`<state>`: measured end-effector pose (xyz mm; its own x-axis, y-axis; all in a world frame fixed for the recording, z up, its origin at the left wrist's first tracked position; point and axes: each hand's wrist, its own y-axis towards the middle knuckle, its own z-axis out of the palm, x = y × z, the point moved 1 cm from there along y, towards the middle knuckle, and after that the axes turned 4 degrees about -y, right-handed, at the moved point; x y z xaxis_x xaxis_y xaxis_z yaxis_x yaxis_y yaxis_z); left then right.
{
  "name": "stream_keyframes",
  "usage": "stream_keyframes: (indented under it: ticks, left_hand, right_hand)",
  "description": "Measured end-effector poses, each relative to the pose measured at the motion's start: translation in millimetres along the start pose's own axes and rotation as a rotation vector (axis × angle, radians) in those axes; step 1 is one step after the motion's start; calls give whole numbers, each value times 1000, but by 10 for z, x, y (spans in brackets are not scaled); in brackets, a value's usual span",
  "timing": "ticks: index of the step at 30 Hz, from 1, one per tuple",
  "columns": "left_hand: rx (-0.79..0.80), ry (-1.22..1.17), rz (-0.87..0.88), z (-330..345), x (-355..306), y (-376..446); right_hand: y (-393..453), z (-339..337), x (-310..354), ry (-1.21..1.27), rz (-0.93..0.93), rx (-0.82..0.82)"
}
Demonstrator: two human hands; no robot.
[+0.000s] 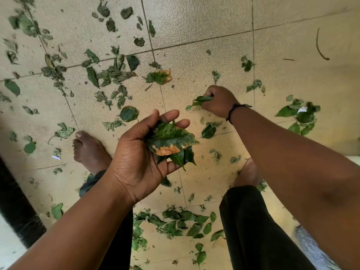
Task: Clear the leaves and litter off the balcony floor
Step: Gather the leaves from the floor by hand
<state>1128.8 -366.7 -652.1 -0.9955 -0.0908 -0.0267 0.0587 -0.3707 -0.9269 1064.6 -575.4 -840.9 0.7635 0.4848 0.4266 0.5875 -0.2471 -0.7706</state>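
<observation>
Many limp green leaves (115, 75) litter beige floor tiles (204, 20); left hand (140, 156) cups a bunch (171, 141), right hand (219, 101) pinches one leaf (202, 99) beyond; light, pinchable by edges.

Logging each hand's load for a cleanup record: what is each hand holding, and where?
Left hand cups a bunch of leaves in its palm. Right hand pinches a green leaf by one end.

beige textured floor tiles (204, 20), dark grout lines, perhaps daylight
</observation>
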Motion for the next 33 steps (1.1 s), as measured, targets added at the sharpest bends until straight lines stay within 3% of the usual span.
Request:
stream_keyframes:
  ticks: [3, 7, 9, 11, 13, 16, 21, 24, 29, 33]
  left_hand:
    - [-13, -2, 0, 2, 12, -1]
    - [-24, -3, -2, -11, 24, 5]
    - [-27, 2, 1, -20, 30, 9]
    - [-27, 6, 1, -34, 39, 12]
    - [-25, 9, -1, -48, 46, 11]
    - [-23, 12, 5, -63, 33, 7]
    - [-12, 15, 13, -69, 13, 9]
    - [-1, 8, 23, -90, 14, 23]
    - [4, -17, 40, -93, 20, 48]
    - [14, -54, 63, -78, 10, 70]
  right_hand:
    - [-344, 193, -128, -60, -39, 95]
    - [-611, 539, -408, -650, -159, 365]
    - [-694, 662, -462, -955, -379, 298]
    - [-734, 697, -483, -1134, -472, 186]
    - [-695, 703, -482, -1275, -514, 188]
    - [-544, 634, -344, -1200, -545, 135]
    - [-384, 548, -368, -1337, -525, 250]
    - [-422, 462, -284, -988, -461, 158]
    - [-856, 4, 216, 134, -142, 121]
    - [-1302, -525, 711, 804, -63, 92]
